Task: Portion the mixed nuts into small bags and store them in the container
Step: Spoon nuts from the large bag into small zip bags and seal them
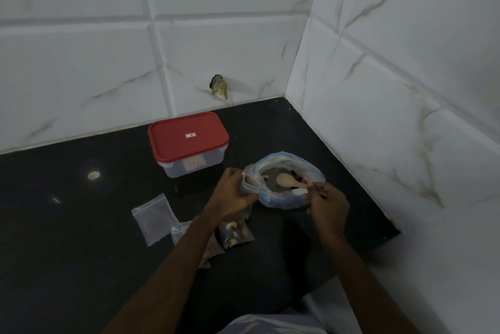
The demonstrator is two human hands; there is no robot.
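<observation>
A large clear plastic bag of mixed nuts sits open on the black counter. My right hand grips the handle of a pale wooden spoon whose bowl lies over the nuts inside the bag. My left hand holds a small clear bag upright with its mouth open beside the big bag. A filled small bag of nuts lies below my left hand. A clear container with a shut red lid stands behind, near the wall.
An empty small zip bag lies flat to the left, and another small bag is partly hidden under my left forearm. Tiled walls meet in a corner at the back right. The counter's edge drops off at the lower right.
</observation>
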